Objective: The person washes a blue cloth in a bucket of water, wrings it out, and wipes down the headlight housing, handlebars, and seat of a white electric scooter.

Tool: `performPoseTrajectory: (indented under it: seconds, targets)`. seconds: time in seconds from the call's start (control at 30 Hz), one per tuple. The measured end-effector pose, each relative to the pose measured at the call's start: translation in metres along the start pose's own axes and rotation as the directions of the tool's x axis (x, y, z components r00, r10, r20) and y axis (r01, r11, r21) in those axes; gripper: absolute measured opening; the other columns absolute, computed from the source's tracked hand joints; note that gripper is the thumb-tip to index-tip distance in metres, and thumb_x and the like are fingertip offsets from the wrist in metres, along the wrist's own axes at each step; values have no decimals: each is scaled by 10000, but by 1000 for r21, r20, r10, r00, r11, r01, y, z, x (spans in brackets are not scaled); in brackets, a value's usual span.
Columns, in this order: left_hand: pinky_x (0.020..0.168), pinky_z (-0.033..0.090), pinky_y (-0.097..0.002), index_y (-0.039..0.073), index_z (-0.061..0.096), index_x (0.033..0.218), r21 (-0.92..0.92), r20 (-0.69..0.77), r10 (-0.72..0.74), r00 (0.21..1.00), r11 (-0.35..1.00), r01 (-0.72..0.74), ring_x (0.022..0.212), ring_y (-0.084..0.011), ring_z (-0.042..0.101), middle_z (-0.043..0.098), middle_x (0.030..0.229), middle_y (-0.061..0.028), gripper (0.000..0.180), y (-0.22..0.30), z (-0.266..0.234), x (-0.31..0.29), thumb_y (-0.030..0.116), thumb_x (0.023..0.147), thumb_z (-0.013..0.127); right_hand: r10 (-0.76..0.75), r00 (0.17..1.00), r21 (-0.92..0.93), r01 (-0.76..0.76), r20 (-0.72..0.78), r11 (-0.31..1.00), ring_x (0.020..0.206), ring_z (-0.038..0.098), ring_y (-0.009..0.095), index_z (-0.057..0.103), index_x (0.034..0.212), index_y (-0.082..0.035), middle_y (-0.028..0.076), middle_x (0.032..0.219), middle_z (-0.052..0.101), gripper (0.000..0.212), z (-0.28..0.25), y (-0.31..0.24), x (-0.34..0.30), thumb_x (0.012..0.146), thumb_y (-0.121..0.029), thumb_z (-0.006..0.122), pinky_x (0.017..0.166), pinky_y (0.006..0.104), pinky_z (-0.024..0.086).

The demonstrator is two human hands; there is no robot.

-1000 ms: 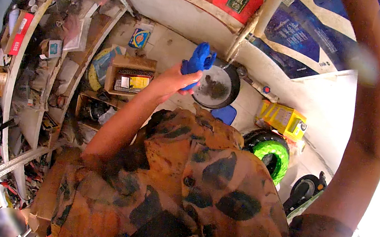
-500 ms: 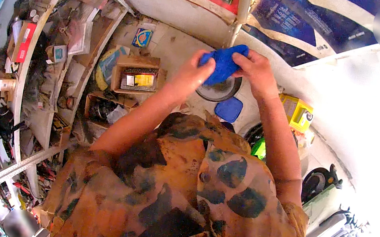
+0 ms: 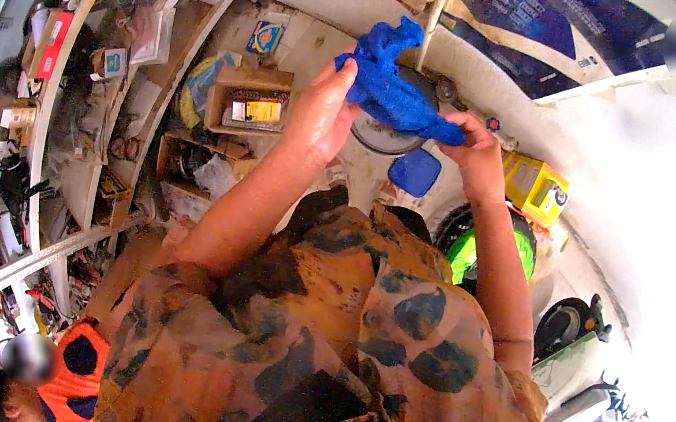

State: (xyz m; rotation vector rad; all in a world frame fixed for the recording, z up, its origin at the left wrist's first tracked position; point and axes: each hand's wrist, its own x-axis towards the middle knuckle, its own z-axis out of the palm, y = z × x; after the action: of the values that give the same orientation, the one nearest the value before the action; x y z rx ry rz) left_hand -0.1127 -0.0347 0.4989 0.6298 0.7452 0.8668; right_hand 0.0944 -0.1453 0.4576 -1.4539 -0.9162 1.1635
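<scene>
A wet-looking blue cloth [image 3: 389,90] is stretched between my two hands, over the floor. My left hand [image 3: 323,110] grips its left side, the thumb lying up against the fabric. One loose end of the cloth sticks up above that hand. At the cloth's right end, the fingers of my right hand [image 3: 480,154] pinch a corner. Below the cloth, partly covered by it, is a round dark-rimmed basin [image 3: 375,141]. A blue square lid-like piece [image 3: 413,173] lies beside the basin, nearer to me.
Metal shelves [image 3: 58,119] full of parts line the left side. An open cardboard box [image 3: 218,101] stands on the floor near them. To the right are a yellow box [image 3: 529,189] and a bright green item [image 3: 520,246]. A person in orange [image 3: 76,359] is at the lower left.
The cloth was bunched between both hands and is now spread out, with my right hand lower and farther right. A person in orange has come into view at the lower left.
</scene>
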Motion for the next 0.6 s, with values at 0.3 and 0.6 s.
performPoseTrajectory:
  seconds: [0.3,0.6]
  targets:
    - [1061,368,-402,-4,343,1419,102,184,-70,980,993,51,1228,-220,487,481,1360,-118,499,-37,24,-31,253,1006,456,-69,978,-297,126,195,947,1159,530,219,615,1118,-37,148,1238,561,416,-12,-5,-49,816,-296,735,993,358,412]
    - [1086,334,-409,24,242,1479,97,495,-296,817,953,287,1276,-220,441,416,1427,-92,585,-79,37,-45,312,1010,440,236,946,165,-201,-223,965,777,566,124,633,865,-13,49,783,628,374,-8,49,-126,758,-340,779,729,298,466]
